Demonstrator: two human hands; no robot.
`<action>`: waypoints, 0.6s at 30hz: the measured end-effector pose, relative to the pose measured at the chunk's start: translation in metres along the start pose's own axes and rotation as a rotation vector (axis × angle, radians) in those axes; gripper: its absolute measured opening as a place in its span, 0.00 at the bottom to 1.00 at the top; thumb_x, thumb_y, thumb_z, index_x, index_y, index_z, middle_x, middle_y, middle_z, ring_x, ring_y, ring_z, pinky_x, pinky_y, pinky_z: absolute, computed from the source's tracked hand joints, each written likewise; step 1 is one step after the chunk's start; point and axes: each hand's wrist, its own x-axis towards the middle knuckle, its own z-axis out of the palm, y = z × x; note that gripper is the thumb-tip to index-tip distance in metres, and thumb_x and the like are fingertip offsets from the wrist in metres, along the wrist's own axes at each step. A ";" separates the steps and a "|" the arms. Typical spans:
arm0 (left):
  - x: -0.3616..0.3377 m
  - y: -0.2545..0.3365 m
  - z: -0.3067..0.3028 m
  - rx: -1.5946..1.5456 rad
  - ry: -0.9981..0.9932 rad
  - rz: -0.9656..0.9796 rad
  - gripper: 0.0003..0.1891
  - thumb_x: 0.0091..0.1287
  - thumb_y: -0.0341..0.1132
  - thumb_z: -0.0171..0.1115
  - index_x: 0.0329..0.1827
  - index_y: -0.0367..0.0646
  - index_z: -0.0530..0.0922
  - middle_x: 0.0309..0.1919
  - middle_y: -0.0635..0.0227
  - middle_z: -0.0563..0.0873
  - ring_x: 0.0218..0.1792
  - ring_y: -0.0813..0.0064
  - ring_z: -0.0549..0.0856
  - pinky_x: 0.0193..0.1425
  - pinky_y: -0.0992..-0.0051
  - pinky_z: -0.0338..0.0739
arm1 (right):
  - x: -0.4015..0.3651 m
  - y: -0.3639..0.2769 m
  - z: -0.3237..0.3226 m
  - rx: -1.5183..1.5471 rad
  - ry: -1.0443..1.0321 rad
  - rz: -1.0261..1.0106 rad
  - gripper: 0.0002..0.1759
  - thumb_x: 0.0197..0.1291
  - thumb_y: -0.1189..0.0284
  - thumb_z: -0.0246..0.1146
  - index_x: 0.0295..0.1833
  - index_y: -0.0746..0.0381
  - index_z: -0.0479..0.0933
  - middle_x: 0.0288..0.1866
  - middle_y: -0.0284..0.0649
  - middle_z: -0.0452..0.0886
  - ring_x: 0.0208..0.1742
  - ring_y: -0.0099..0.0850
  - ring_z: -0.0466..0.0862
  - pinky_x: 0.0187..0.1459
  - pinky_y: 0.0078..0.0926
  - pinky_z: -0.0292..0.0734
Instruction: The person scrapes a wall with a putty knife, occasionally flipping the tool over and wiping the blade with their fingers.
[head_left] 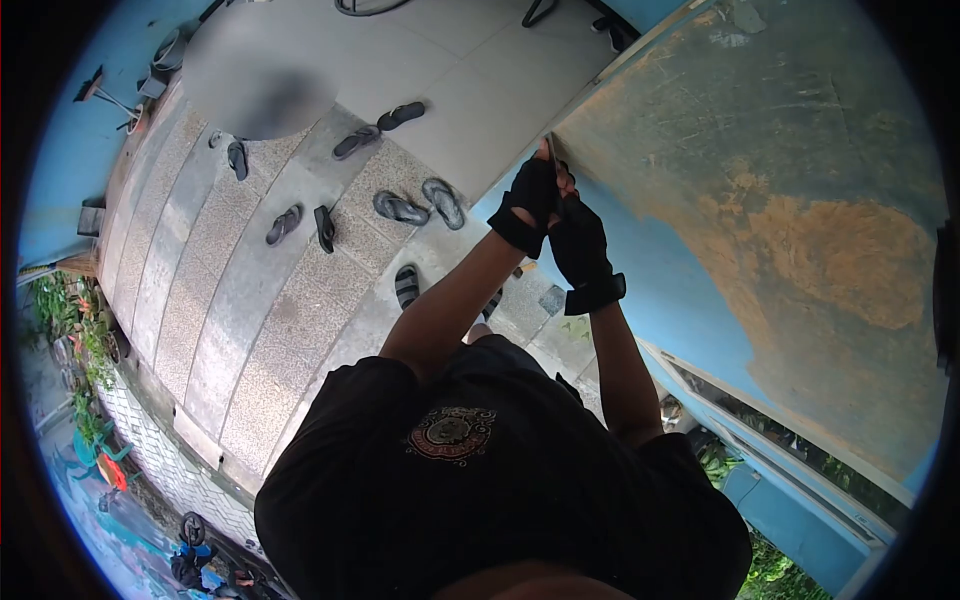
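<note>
left hand (534, 190) and right hand (580, 240) close their fingers around a thin flat object (552, 148) beside the wall (840, 130), only partly blue, with broad tan-grey areas unpainted.

Through the head camera I have the blue-painted plaster wall with bare tan patches (760, 220) on my right and the tan-and-grey stone-tiled floor (265, 345) on my left. Ahead, the smooth pale-grey tiled floor (500, 80) adjoins it. On the stone tiles, the two patterned grey rubber thong sandals (420, 205) lie side by side; two dark grey flip-flops (380, 129) lie beyond them. The long-handled dark-bristled broom (115, 98) is far left, ahead of the leafy green plants (92, 330) along my left edge.
</note>
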 end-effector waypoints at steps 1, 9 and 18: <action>0.000 0.002 0.001 -0.030 -0.034 0.012 0.25 0.74 0.62 0.48 0.27 0.53 0.69 0.16 0.75 0.68 0.24 0.75 0.73 0.33 0.71 0.72 | -0.001 0.004 0.000 0.002 -0.006 0.007 0.24 0.60 0.77 0.60 0.64 0.66 0.72 0.51 0.52 0.81 0.54 0.45 0.82 0.55 0.31 0.76; -0.003 0.003 -0.001 -0.045 -0.066 0.051 0.23 0.76 0.60 0.46 0.29 0.53 0.68 0.16 0.75 0.68 0.24 0.75 0.72 0.33 0.70 0.73 | -0.011 0.012 0.008 0.023 0.063 0.005 0.24 0.62 0.77 0.61 0.65 0.64 0.73 0.56 0.54 0.81 0.61 0.45 0.81 0.58 0.33 0.76; -0.001 0.005 -0.003 -0.028 0.075 -0.047 0.25 0.75 0.61 0.46 0.30 0.49 0.70 0.18 0.70 0.72 0.24 0.69 0.75 0.36 0.66 0.75 | 0.005 -0.004 -0.010 0.026 -0.097 0.048 0.29 0.63 0.80 0.59 0.71 0.67 0.67 0.69 0.47 0.75 0.71 0.31 0.73 0.68 0.26 0.65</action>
